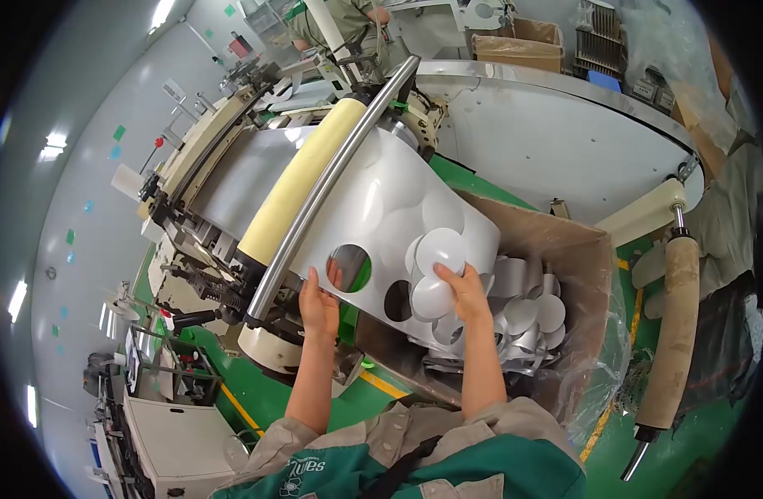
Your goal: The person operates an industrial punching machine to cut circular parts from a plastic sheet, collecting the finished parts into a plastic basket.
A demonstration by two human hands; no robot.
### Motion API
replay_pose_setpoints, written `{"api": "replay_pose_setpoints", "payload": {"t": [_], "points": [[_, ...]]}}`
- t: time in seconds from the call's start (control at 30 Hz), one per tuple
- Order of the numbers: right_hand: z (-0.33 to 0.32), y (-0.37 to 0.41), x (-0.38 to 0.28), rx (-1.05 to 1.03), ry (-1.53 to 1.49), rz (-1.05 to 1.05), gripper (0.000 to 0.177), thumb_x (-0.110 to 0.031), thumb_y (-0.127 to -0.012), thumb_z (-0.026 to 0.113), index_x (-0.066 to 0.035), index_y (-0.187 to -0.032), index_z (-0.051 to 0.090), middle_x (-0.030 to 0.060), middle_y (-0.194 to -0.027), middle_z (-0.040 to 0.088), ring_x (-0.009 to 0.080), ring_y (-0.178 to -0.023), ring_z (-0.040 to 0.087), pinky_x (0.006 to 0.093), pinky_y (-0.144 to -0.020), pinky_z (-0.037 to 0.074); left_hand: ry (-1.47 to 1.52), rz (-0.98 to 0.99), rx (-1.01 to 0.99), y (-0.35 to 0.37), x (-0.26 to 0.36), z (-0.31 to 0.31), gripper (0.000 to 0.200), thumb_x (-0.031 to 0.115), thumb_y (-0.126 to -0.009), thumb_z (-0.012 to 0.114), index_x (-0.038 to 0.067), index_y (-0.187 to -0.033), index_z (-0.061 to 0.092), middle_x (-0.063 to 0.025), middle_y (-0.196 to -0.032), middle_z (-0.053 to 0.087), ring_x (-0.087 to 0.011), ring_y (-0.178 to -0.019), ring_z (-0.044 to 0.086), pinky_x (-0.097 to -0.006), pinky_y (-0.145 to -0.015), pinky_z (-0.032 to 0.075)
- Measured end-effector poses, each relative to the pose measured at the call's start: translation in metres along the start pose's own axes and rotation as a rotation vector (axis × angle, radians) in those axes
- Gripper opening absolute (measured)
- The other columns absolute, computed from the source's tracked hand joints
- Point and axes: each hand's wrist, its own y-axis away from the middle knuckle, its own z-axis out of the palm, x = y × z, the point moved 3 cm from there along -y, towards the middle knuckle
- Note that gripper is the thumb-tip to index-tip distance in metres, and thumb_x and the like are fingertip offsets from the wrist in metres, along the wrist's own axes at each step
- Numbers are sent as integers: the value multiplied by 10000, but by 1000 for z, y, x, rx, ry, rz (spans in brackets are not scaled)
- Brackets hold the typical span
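Observation:
A glossy white sheet (373,183) with round cut-outs drapes down from a machine's rollers. My left hand (318,309) is at the sheet's near edge, its thumb raised and apart from the fingers. Some fingertips show through a round hole in the sheet, behind it. No loose piece is visible in that hand. Over the sheet's lower end, my right hand (467,295) is closed on several overlapping white discs (440,249), thumb on top. Its other fingers are mostly hidden behind the discs.
A plastic-lined cardboard box (583,316) below holds many loose white discs (521,314). A steel bar (331,183) and a yellow roller (302,179) cross above the sheet. To the right stands a brown-wrapped roll (673,324). Another person (348,25) is behind the machine.

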Motion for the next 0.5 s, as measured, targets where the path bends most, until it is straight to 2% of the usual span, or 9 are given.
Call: {"api": "replay_pose_setpoints", "payload": {"t": [0.1, 0.13, 0.17, 0.23, 0.3, 0.43, 0.5], "points": [[17, -12, -1, -118, 191, -124, 475, -139, -712, 711, 49, -1102, 514, 120, -988, 596, 179, -847, 588, 296, -726, 485, -2, 29, -31, -7, 1, -3, 372, 230, -937, 408, -37, -1197, 405, -127, -1188, 503, -235, -1087, 509, -364, -930, 418], [43, -1, -18, -163, 216, -106, 466, -149, -708, 716, 56, -1081, 525, 111, -969, 603, 168, -842, 585, 287, -725, 474, -2, 13, -52, -4, -2, 1, 359, 225, -935, 413, -33, -1184, 421, -114, -1162, 525, -223, -1070, 520, -360, -915, 426], [62, -1, -21, -199, 261, -173, 435, -152, -704, 716, 50, -1051, 548, 101, -942, 614, 158, -833, 587, 282, -725, 471, -8, -32, -30, 1, -7, 4, 351, 223, -934, 417, -29, -1178, 430, -112, -1159, 526, -221, -1058, 525, -352, -908, 427], [87, -9, -22, -293, 447, -140, 446, -163, -695, 723, 38, -1057, 560, 88, -947, 615, 144, -849, 570, 276, -765, 457, -60, -98, -55, 13, -20, 5, 362, 241, -938, 400, -4, -1203, 420, -96, -1201, 503, -209, -1100, 490, -361, -939, 387], [93, -29, 2, -378, 512, -139, 454, -185, -695, 725, 41, -1053, 561, 86, -938, 616, 143, -849, 571, 275, -762, 458, -44, -140, -128, 28, -32, 11, 357, 232, -943, 379, 10, -1221, 407, -90, -1225, 484, -204, -1122, 470, -359, -952, 372], [90, -35, 21, -474, 416, -4, 439, -185, -687, 738, 36, -1028, 572, 89, -917, 621, 143, -824, 582, 278, -739, 467, -23, -186, -84, 29, -43, 4, 371, 265, -952, 342, 33, -1236, 394, -82, -1243, 466, -204, -1136, 456, -368, -964, 362], [84, -28, 21, -418, 391, 22, 439, -187, -683, 744, 41, -1017, 572, 92, -907, 620, 145, -812, 586, 274, -732, 471, -28, -195, -116, 30, -44, 6, 370, 266, -955, 335, 39, -1242, 388, -70, -1243, 464, -198, -1144, 445, -366, -968, 354]]}}
